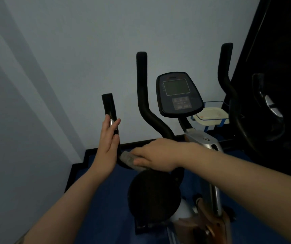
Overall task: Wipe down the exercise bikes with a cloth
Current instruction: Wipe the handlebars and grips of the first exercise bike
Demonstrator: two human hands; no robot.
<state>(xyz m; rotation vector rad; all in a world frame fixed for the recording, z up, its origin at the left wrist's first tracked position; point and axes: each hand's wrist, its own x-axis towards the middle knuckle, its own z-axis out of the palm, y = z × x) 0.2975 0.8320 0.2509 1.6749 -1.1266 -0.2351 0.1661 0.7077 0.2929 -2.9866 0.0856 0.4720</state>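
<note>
An exercise bike stands before me with a grey console (179, 94), tall black handlebars (142, 85) and a round black seat (154, 194). A lower left handle (108, 106) rises at centre left. My left hand (108, 143) lies against this handle with straight fingers. My right hand (156, 154) grips a grey cloth (128, 158) and holds it on the handle's curved lower bar, just right of the left hand. Part of the cloth is hidden under the fingers.
A pale wall is close behind the bike, and a corner lies at left. A blue rack with a cream tray (210, 115) sits behind the console. A dark machine (271, 106) stands at right. Blue floor (99, 199) surrounds the bike.
</note>
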